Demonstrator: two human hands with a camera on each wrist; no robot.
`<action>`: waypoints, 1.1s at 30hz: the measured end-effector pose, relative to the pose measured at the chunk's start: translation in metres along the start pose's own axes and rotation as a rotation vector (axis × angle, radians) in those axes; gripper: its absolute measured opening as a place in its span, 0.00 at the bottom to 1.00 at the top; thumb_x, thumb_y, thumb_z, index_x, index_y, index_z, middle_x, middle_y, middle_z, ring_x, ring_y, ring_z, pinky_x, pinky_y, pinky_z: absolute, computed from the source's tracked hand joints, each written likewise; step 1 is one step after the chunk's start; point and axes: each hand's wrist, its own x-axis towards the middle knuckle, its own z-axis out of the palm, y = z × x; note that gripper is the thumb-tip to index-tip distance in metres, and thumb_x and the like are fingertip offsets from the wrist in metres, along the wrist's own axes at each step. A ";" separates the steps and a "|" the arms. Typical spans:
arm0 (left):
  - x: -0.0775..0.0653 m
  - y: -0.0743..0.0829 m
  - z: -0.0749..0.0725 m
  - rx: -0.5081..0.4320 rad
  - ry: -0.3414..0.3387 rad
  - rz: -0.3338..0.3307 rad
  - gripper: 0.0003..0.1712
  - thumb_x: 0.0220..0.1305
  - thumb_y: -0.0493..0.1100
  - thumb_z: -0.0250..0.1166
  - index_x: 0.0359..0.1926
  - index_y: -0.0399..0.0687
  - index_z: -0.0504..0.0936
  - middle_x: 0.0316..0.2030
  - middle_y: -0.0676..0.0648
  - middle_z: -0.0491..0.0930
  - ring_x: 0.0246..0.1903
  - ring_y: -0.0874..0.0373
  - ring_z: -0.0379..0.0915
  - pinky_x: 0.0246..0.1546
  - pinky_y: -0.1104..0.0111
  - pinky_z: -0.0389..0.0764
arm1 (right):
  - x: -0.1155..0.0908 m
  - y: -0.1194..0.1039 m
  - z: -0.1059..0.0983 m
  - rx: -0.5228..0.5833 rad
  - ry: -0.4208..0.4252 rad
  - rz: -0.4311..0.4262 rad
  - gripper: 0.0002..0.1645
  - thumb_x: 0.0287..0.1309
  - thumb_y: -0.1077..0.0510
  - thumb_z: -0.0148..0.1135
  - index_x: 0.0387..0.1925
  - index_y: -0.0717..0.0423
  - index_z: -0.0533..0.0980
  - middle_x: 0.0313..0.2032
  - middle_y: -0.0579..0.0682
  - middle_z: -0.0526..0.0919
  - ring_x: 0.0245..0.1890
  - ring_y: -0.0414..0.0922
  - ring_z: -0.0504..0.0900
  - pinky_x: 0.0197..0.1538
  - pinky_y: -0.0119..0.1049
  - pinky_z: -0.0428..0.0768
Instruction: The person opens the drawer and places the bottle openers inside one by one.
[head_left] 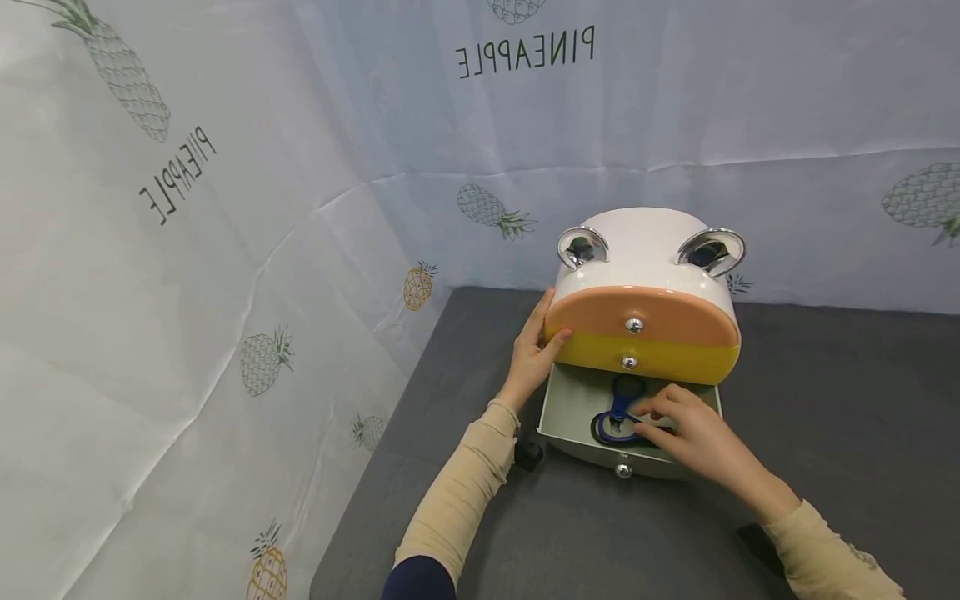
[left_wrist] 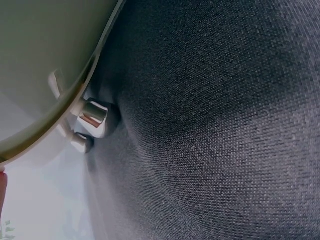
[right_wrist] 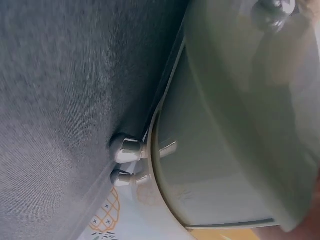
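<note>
A small white desktop drawer cabinet [head_left: 645, 237] has orange and yellow drawer fronts with silver knobs, and a pale green bottom drawer [head_left: 573, 404] that is pulled out. My left hand [head_left: 531, 354] holds the cabinet's left side, thumb on the yellow front and fingers along the side. Inside the green drawer lie blue-and-black scissors [head_left: 621, 407], their ring handles showing. Over the drawer, my right hand [head_left: 697, 429] pinches the scissors' blue part between thumb and fingers; the hand hides what lies beneath it. The right wrist view shows the green drawer's outside [right_wrist: 215, 150].
The cabinet stands on silver feet [left_wrist: 95, 119] on a dark grey cloth-covered table [head_left: 840, 400]. Two silver ear-shaped rings [head_left: 583, 247] stick up from its top. Behind and to the left hangs a white curtain [head_left: 337, 292] printed with pineapples. A small black object [head_left: 528, 455] is beside the left forearm.
</note>
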 end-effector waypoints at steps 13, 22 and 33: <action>0.000 0.002 0.000 0.011 0.010 0.017 0.38 0.63 0.43 0.58 0.71 0.46 0.54 0.69 0.41 0.58 0.64 0.46 0.64 0.61 0.58 0.72 | -0.026 -0.022 0.001 0.076 0.224 -0.286 0.26 0.37 0.62 0.75 0.44 0.49 0.80 0.34 0.37 0.74 0.30 0.29 0.69 0.32 0.18 0.69; -0.001 -0.001 0.000 0.016 0.012 0.007 0.38 0.64 0.45 0.57 0.72 0.47 0.53 0.69 0.42 0.58 0.63 0.46 0.65 0.60 0.58 0.73 | -0.039 -0.032 0.011 0.100 0.152 -0.202 0.26 0.35 0.63 0.76 0.42 0.49 0.81 0.24 0.28 0.77 0.24 0.21 0.71 0.25 0.15 0.69; -0.002 -0.002 0.001 0.003 0.018 0.009 0.39 0.63 0.49 0.57 0.72 0.47 0.53 0.69 0.42 0.59 0.63 0.47 0.64 0.60 0.59 0.73 | -0.052 -0.032 0.028 0.088 0.121 -0.117 0.19 0.39 0.61 0.74 0.37 0.44 0.80 0.23 0.30 0.82 0.23 0.21 0.75 0.25 0.14 0.70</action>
